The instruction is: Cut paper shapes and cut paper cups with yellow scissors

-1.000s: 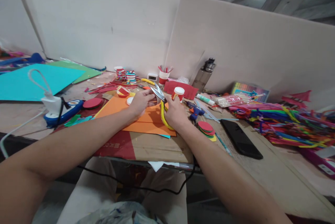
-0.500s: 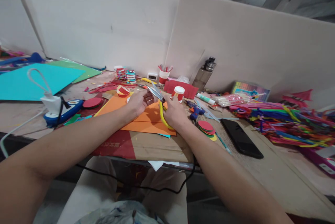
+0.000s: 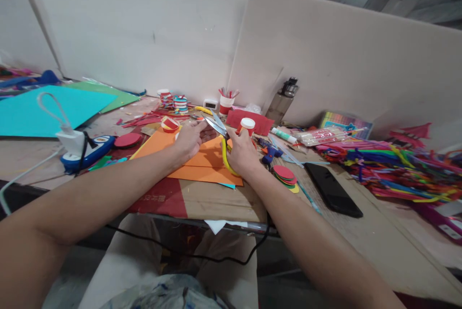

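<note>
Yellow-handled scissors [image 3: 216, 127] are in my right hand [image 3: 242, 154], its fingers wrapped round the handles. The blades stand apart and point up and left, toward my left hand [image 3: 190, 141]. That hand's thumb and fingers are closed together near the blade tips; whatever is between them is too small to make out. Both hands are above orange sheets [image 3: 205, 173] stacked on cardboard. Just behind my right hand is a red cup with a white lid [image 3: 247, 124]. A red and yellow paper piece [image 3: 169, 124] lies beyond my left hand.
A blue power strip [image 3: 87, 153] with a white plug sits left, before turquoise sheets [image 3: 54, 107]. To the right are a blue glue gun [image 3: 270, 153], paper discs [image 3: 284, 174], a black phone [image 3: 332, 190] and heaped pipe cleaners [image 3: 393, 164]. A bottle [image 3: 282, 102] stands behind.
Both hands stay nearly in place. The scissors and right hand have shifted very slightly, and the hand now covers more of the red cup.
</note>
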Demonstrator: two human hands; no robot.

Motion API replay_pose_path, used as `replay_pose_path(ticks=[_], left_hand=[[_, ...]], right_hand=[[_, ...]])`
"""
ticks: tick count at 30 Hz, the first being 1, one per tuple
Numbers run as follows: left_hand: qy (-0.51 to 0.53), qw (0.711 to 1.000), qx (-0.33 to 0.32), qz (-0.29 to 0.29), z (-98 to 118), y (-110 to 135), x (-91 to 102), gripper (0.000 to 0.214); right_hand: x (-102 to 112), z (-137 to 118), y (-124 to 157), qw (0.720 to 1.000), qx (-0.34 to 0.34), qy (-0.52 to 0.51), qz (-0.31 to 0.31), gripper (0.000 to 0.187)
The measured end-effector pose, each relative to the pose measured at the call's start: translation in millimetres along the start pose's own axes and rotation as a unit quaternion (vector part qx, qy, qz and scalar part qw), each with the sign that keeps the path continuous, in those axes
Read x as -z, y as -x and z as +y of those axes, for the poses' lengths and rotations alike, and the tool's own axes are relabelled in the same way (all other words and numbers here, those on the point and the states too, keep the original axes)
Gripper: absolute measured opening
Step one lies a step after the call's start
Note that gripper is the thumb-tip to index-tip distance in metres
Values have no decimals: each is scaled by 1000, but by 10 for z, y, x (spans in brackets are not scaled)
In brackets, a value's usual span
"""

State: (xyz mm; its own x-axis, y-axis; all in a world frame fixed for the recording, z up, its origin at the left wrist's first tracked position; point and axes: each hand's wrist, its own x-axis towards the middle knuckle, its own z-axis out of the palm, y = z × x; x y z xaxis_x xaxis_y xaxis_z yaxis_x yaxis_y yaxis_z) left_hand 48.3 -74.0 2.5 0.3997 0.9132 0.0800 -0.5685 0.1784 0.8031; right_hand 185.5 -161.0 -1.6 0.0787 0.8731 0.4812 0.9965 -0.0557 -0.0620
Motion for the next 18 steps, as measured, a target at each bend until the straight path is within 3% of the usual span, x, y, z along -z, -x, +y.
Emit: replay_pose_path(ticks=[18], left_hand=[[-16, 1000, -12, 16, 18, -18, 25, 8]], right_hand=[[55, -33, -16, 999, -10, -12, -37, 39]])
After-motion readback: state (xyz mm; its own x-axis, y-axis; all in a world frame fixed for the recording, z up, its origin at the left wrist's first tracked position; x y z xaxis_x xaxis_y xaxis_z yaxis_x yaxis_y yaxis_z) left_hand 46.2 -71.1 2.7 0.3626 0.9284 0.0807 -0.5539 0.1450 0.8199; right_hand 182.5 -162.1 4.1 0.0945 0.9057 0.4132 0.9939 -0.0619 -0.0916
